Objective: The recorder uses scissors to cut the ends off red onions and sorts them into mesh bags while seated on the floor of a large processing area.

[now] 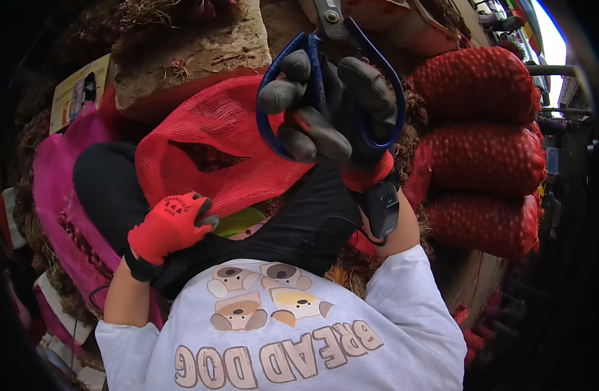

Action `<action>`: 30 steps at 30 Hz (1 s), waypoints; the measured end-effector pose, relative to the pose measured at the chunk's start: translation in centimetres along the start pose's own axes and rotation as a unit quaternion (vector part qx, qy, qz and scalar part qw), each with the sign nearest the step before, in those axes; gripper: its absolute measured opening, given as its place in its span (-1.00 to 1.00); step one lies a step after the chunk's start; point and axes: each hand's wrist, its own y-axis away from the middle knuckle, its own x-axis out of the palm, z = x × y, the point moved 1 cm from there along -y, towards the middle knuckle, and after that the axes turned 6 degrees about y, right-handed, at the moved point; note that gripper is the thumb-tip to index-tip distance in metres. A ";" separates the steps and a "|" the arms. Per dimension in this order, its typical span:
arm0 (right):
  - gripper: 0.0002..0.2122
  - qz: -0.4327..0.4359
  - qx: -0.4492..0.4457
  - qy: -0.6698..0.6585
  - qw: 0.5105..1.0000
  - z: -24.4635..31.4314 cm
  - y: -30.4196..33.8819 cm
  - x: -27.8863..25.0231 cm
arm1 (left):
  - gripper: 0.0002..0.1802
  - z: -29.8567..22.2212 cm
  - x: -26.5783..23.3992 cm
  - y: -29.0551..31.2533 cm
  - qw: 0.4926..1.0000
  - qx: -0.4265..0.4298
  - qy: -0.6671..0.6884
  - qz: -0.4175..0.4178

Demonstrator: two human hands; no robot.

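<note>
My right hand (320, 133), in a grey-palmed glove with a red cuff, is raised high with its fingers through and around the blue handles of a pair of scissors (398, 85). The blades run out past the upper edge. Lower down, the red-gloved fingers of my left hand (170, 225) are curled at the near edge of a red mesh bag (208, 120). This bag lies across my lap with its mouth gaping, and dark reddish onions show inside. Part of the bag is hidden behind my right hand.
Three filled red mesh sacks (479, 153) are stacked on the right. Beyond my lap stands a worn block-like surface (192, 62) with onions and dry roots. Pink sheeting (61, 189) with onions lies at the left, below a yellowish printed board (79, 93).
</note>
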 end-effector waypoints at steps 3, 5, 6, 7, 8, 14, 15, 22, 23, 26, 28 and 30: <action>-0.64 -0.039 0.048 0.031 0.998 -0.3 -0.2 1.1 | -0.60 -0.8 -1.1 0.3 0.985 -0.041 0.164 -0.037; -0.66 -0.092 0.129 0.087 0.984 -0.8 -0.4 1.8 | -0.54 0.0 -2.3 -0.3 0.969 -0.027 0.242 -0.044; -0.66 -0.078 0.122 0.077 0.987 -0.8 -0.3 1.5 | -0.48 0.8 -3.1 -0.9 0.904 -0.056 0.421 -0.050; -0.67 -0.147 0.228 0.290 0.918 -0.7 0.1 0.3 | -0.41 1.3 -4.2 -0.8 0.806 -0.086 0.581 -0.069; -0.67 -0.200 0.309 0.489 0.791 -0.9 0.2 -1.3 | -0.36 1.2 -5.4 -0.8 0.843 -0.099 0.513 -0.124; -0.56 -0.180 0.185 0.848 0.462 -7.5 0.0 -11.7 | 0.01 1.5 -3.5 -3.5 0.961 -0.212 -0.084 -0.158; -0.52 -0.174 0.203 0.881 0.391 -7.9 -0.3 -13.3 | 0.05 1.2 -2.9 -3.7 0.968 -0.223 -0.096 -0.066; -0.56 -0.177 0.301 0.872 0.342 -6.8 0.9 -20.9 | -0.11 5.5 -1.5 -5.5 0.986 -0.155 -0.029 0.061; -0.56 -0.188 0.309 0.869 0.336 -5.8 1.2 -20.9 | -0.13 5.5 -2.6 -5.6 0.985 -0.134 0.019 -0.110; -0.64 -0.284 0.330 0.702 0.564 -2.4 1.8 -18.9 | -0.15 6.5 -4.7 -6.9 0.963 -0.160 -0.035 -0.212; -0.70 -0.327 0.284 0.446 0.783 -0.4 1.8 -15.1 | -0.14 8.8 -5.2 -8.3 0.946 -0.191 -0.089 -0.248; -0.71 -0.354 0.269 0.478 0.757 2.2 2.1 -11.4 | -0.13 10.6 -6.5 -9.8 0.940 -0.173 -0.111 -0.273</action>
